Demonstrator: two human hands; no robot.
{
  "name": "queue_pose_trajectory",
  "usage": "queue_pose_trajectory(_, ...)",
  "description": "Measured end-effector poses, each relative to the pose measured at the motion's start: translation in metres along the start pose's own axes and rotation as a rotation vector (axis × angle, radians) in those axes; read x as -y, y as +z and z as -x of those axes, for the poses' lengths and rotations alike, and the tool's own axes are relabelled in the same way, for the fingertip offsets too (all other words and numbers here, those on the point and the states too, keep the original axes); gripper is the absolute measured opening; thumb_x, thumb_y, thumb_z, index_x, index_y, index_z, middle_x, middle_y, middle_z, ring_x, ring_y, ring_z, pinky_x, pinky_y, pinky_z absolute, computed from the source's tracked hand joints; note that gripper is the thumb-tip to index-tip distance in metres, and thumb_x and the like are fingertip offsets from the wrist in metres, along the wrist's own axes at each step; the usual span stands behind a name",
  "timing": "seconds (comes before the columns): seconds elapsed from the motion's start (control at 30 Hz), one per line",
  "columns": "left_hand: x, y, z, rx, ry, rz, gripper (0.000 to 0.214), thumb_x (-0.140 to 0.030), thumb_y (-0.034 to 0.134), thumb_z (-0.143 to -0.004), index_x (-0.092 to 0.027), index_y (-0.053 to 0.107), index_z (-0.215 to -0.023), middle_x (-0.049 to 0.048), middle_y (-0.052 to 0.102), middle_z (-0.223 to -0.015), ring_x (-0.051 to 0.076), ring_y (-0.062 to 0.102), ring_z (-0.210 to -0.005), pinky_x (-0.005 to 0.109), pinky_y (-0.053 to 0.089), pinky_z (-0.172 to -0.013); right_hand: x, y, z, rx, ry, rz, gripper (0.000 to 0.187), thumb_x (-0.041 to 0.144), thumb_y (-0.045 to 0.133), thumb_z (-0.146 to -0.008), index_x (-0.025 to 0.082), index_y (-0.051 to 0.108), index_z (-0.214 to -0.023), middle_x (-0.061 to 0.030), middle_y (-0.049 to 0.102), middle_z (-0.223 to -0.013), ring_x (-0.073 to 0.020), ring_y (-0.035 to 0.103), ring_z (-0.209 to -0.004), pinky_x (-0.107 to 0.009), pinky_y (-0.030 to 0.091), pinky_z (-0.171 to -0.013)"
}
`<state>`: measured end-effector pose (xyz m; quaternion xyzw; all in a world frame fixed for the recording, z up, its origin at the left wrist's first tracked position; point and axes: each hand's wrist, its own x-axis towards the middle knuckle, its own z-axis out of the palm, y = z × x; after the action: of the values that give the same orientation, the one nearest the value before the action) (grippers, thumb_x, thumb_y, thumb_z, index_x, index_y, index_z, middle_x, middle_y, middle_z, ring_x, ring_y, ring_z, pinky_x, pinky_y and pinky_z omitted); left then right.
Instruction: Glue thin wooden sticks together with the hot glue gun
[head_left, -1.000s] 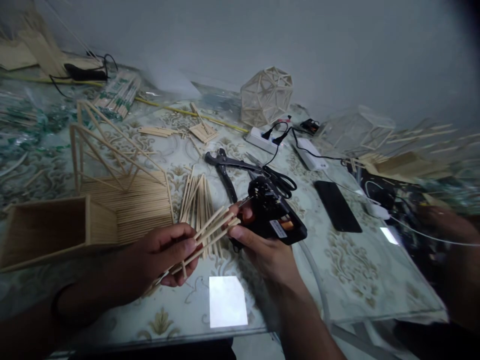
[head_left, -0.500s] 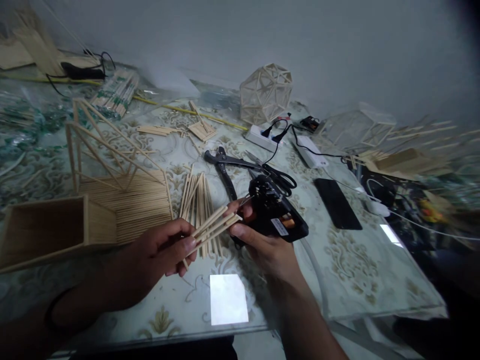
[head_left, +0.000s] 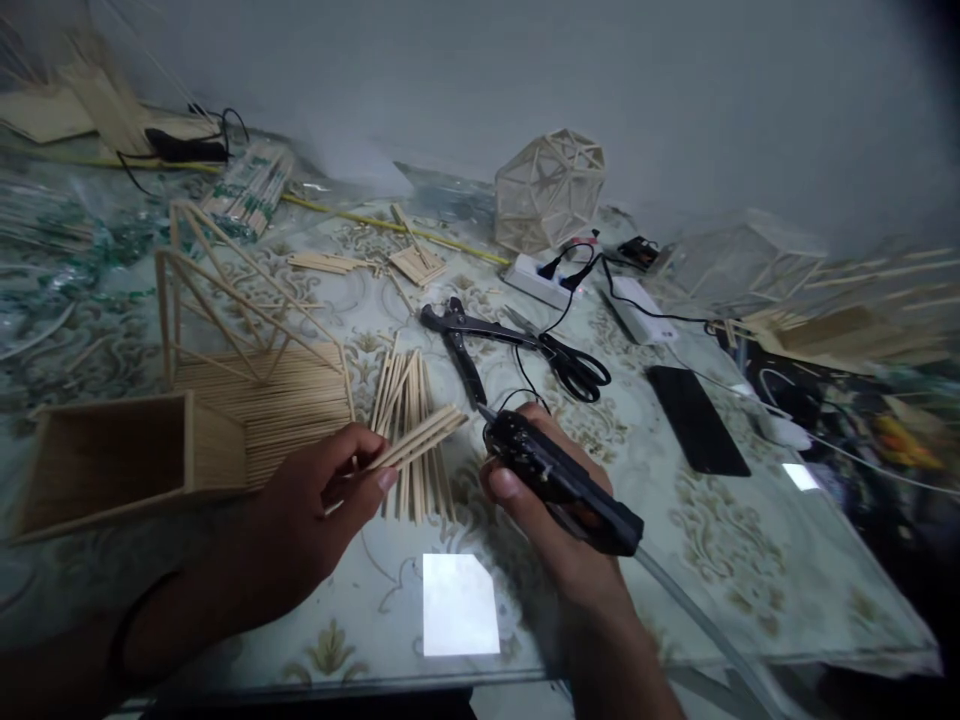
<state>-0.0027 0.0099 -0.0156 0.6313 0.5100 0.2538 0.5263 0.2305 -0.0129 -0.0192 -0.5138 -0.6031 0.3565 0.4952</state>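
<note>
My left hand pinches a few thin wooden sticks between thumb and fingers, their free ends pointing right. Wrapped in my right hand is a black hot glue gun, a glue stick trailing from its rear. The gun's nozzle points toward the ends of the held sticks, a small gap apart. Beneath and behind the held sticks lies a loose pile of sticks on the table. A black-handled cutter and black scissors lie just beyond the glue gun.
At left stands a stick-built frame model with an open wooden box. A wooden polyhedron, a power strip and another lattice model stand toward the wall. A phone lies at right on the patterned tabletop.
The glue gun has been turned in my right hand, so its nozzle now points up-left. My right hand has moved off the stick ends. The view has shifted slightly.
</note>
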Motion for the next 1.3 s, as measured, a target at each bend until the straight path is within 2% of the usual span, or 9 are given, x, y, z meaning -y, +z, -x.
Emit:
queue_pose_trajectory(0.1,-0.001,0.0,0.0,-0.023,-0.006,-0.008,0.02,-0.038,0.06,-0.096,-0.023,0.061,-0.084,-0.0038,0.056,-0.066,0.016,0.053,-0.06,0.028,0.044,-0.057,0.006,0.002,-0.003,0.026,-0.074,0.052,0.022,0.028,0.072,-0.092,0.025,0.056,-0.076,0.0005,0.058,-0.079,-0.0184,0.054,-0.071,-0.035,0.044,-0.066)
queue_pose_trajectory(0.3,0.0,0.0,-0.001,-0.062,-0.008,-0.065,0.02,-0.039,0.059,-0.096,-0.023,0.062,-0.084,-0.0039,0.058,-0.064,0.016,0.054,-0.059,0.029,0.044,-0.058,0.0,0.006,-0.003,0.052,-0.195,0.099,0.028,0.021,0.073,-0.092,0.025,0.051,-0.074,0.0021,0.056,-0.075,-0.0172,0.054,-0.07,-0.033,0.038,-0.062)
queue_pose_trajectory(0.67,-0.002,0.0,0.0,-0.123,-0.02,-0.105,0.02,-0.041,0.061,-0.091,-0.024,0.061,-0.082,-0.0041,0.062,-0.061,0.017,0.06,-0.058,0.03,0.045,-0.058,-0.003,0.006,-0.001,0.068,-0.209,0.189,0.029,0.019,0.07,-0.091,0.023,0.048,-0.074,0.0041,0.05,-0.072,-0.0136,0.048,-0.065,-0.031,0.033,-0.06)
queue_pose_trajectory(0.97,0.005,0.001,0.001,-0.137,0.032,-0.115,0.019,-0.04,0.062,-0.093,-0.024,0.063,-0.083,-0.0055,0.062,-0.06,0.016,0.059,-0.056,0.028,0.044,-0.056,-0.006,0.007,-0.002,0.086,-0.221,0.229,0.03,0.018,0.069,-0.089,0.024,0.045,-0.071,0.0038,0.048,-0.069,-0.0142,0.045,-0.06,-0.031,0.031,-0.056)
queue_pose_trajectory(1.3,0.005,0.001,0.002,-0.142,0.031,-0.096,0.019,-0.04,0.063,-0.093,-0.024,0.063,-0.083,-0.0053,0.063,-0.061,0.016,0.06,-0.057,0.029,0.045,-0.058,-0.001,0.008,-0.004,0.084,-0.228,0.268,0.033,0.019,0.067,-0.091,0.023,0.042,-0.07,0.005,0.043,-0.066,-0.0125,0.041,-0.056,-0.03,0.03,-0.054)
